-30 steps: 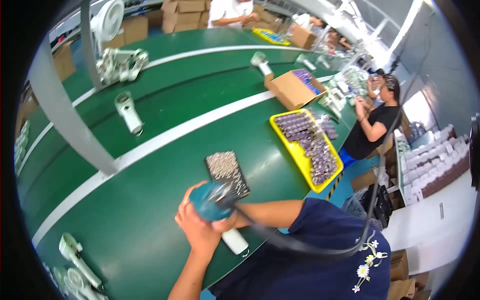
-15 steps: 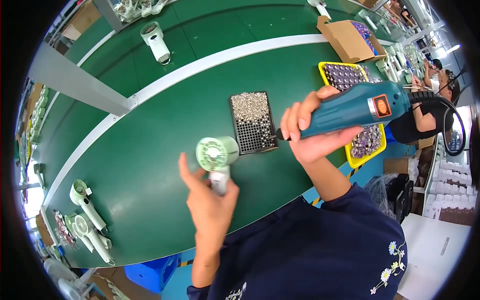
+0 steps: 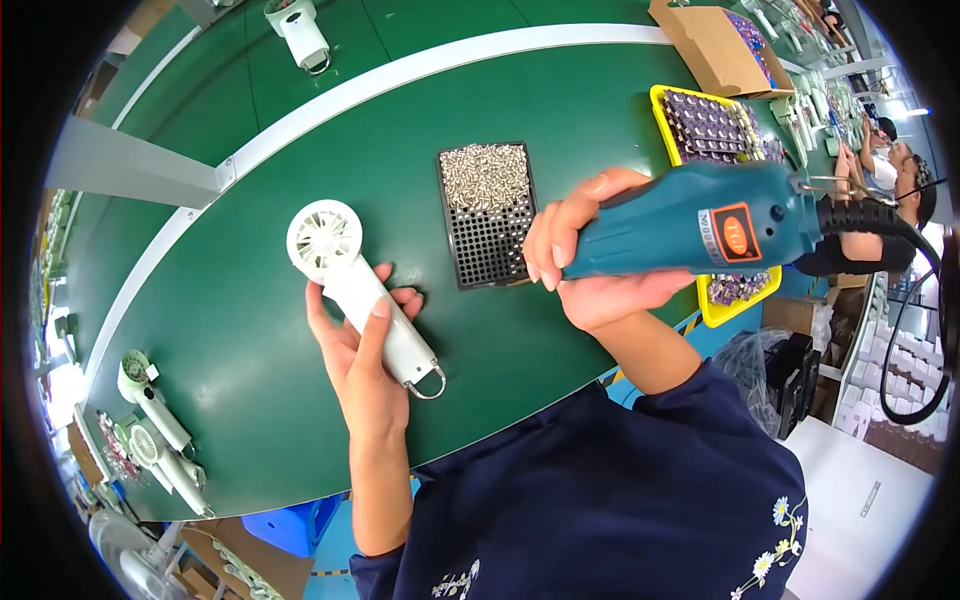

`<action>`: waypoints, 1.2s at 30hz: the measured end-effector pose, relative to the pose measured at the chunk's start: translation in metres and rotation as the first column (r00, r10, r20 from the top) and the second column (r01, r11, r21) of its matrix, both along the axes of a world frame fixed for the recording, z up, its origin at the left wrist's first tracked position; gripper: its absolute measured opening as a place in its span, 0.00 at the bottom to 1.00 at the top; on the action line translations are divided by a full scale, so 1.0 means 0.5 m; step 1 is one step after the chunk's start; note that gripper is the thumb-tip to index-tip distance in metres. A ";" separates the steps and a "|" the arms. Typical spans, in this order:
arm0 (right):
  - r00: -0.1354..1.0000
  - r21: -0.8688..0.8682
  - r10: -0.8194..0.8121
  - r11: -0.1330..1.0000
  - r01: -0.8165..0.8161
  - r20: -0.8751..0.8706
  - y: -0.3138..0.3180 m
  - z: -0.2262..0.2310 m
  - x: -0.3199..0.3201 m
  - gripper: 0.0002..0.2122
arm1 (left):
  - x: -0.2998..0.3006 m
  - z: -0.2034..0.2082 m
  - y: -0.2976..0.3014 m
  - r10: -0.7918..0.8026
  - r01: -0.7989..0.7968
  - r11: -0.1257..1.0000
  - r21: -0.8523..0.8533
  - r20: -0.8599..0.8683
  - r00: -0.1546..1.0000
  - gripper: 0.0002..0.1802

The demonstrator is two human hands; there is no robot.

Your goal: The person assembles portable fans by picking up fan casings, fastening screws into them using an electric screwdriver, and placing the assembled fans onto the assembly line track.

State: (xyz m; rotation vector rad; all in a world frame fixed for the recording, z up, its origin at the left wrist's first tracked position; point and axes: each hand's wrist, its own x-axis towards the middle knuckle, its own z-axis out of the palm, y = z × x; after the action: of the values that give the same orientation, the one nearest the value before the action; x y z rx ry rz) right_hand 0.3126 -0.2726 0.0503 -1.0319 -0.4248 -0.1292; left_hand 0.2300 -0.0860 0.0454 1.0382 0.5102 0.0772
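Observation:
My left hand [image 3: 362,345] is closed round the handle of a white handheld fan [image 3: 388,322]. The fan's round grille faces up at the upper left, and a small metal loop hangs at the handle's lower end. In my right hand [image 3: 590,250] is a teal electric screwdriver [image 3: 690,225], lying nearly level with its black cable off to the right; its tip is hidden behind my fingers. Between the two hands lies a black screw tray [image 3: 490,245], its far part heaped with small silver screws and its near part a grid of holes.
Several pale fans [image 3: 165,460] lie at the far left, and another fan [image 3: 298,35] lies beyond the white rail [image 3: 420,65]. At right stands a yellow basket [image 3: 668,125] of small dark parts, with a cardboard box [image 3: 705,50] behind it. Two people sit farther right.
The fan in my left hand has moved left and turned, so its whole handle and grille now show. My right hand still holds the screwdriver, slightly farther left. The view has shifted.

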 end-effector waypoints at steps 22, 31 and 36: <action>0.992 0.054 0.031 0.998 -0.038 0.120 -0.009 -0.015 0.021 0.45 | -0.039 0.001 -0.012 -0.156 0.117 0.941 -0.317 -0.100 0.983 0.20; 0.960 -0.059 0.167 0.986 -0.157 0.224 0.005 -0.011 0.015 0.44 | 0.000 0.007 0.022 -0.319 0.261 0.892 -0.368 -0.108 0.942 0.20; 0.959 -0.042 0.145 0.989 -0.139 0.245 0.008 0.015 0.004 0.43 | 0.008 -0.008 0.032 -0.360 0.301 0.870 -0.391 -0.085 0.929 0.19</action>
State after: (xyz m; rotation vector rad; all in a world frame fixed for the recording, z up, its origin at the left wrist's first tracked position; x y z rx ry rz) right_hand 0.3144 -0.2685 0.0579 -1.0092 -0.7275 -0.1252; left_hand 0.2337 -0.0699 0.0416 0.7464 0.4573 -0.3989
